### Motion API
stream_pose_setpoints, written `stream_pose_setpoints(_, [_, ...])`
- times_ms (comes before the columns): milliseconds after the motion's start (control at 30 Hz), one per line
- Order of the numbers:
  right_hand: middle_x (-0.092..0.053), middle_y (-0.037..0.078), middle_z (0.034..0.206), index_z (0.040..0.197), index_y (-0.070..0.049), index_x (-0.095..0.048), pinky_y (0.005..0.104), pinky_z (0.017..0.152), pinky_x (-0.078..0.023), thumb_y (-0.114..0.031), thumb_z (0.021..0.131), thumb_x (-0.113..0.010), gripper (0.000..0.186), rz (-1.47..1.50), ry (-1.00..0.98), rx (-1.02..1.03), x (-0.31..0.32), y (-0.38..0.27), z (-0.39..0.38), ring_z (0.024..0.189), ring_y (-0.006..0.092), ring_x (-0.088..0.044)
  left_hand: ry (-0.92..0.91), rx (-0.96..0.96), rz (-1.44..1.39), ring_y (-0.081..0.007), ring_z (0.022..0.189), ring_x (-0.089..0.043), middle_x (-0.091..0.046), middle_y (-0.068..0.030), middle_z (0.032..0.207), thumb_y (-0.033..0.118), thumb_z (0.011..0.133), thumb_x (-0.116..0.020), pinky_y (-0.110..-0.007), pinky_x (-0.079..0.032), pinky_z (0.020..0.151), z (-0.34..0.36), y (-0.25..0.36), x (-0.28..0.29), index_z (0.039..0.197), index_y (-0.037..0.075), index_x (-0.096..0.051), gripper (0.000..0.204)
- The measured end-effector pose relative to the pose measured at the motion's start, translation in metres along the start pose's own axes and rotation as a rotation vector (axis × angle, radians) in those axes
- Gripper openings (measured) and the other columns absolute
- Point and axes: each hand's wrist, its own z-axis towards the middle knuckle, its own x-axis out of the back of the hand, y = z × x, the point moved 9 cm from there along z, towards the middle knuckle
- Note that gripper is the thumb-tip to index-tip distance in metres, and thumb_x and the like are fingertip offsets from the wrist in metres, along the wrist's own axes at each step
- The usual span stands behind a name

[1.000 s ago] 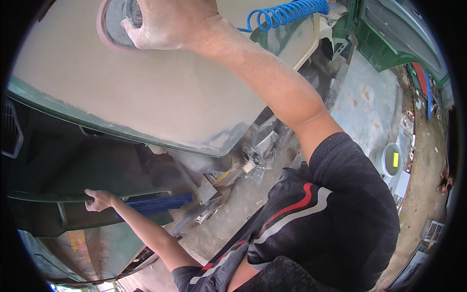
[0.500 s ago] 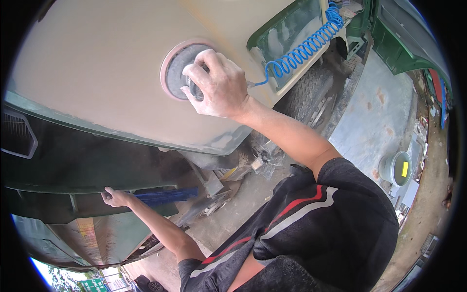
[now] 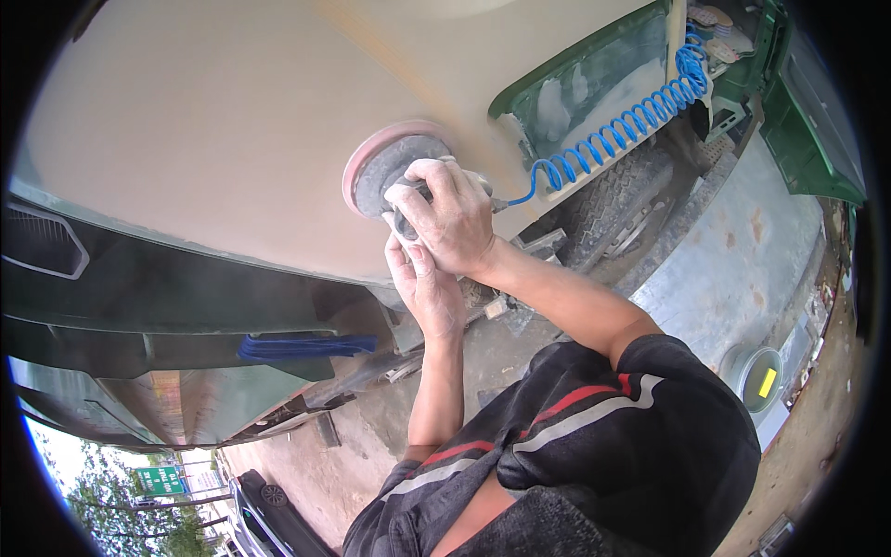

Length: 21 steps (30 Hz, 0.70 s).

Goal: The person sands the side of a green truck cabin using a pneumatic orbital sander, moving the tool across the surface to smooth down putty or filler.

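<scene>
A round air sander (image 3: 394, 181) with a grey body and a pink pad is at the beige-coated vehicle panel (image 3: 213, 139). My right hand (image 3: 452, 213), dusted white, is wrapped round the sander's top knob. Just beneath it, my left hand (image 3: 429, 283) reaches up with bent fingers against the sander's near side; its fingertips are partly hidden there. The pad looks tilted to the panel, and I cannot tell how much of it touches. A coiled blue air hose (image 3: 613, 135) runs from the sander to the upper right.
Green window frame (image 3: 585, 84) at upper right, above a tyre (image 3: 608, 181). A grey metal sheet (image 3: 705, 251) lies right, with a bucket (image 3: 756, 376) near its lower end. A blue cloth (image 3: 306, 347) hangs on the dark green opening at left. A parked car (image 3: 269, 511) stands lower left.
My left hand has left the green edge by the blue cloth and come up to the sander. The right hand and sander have shifted right and down in view, and the pad looks more tilted.
</scene>
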Motion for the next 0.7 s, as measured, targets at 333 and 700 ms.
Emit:
stream_pose_setpoints(333, [-0.056, 0.007, 0.106, 0.102, -0.016, -0.065, 0.0415, 0.068, -0.049, -0.026, 0.072, -0.072, 0.033, 0.073, -0.223, 0.073, -0.002, 0.013, -0.015, 0.084, 0.0256, -0.059, 0.191, -0.111, -0.063, -0.0215, 0.123, -0.057, -0.053, -0.0120, 0.136, 0.022, 0.110, -0.050, -0.039, -0.050, 0.106, -0.001, -0.025, 0.004, 0.144, 0.005, -0.038, 0.039])
stream_pose_setpoints(700, [-0.059, 0.006, 0.103, 0.094, -0.015, -0.065, 0.0372, 0.064, -0.049, -0.025, 0.070, -0.072, 0.027, 0.098, -0.206, 0.097, 0.000, 0.009, -0.003, 0.079, 0.0221, -0.060, 0.254, -0.192, 0.101, -0.0203, 0.116, -0.061, -0.055, -0.0137, 0.131, 0.016, 0.111, -0.049, -0.037, -0.056, 0.097, -0.006, -0.008, 0.005, 0.137, 0.008, -0.039, 0.029])
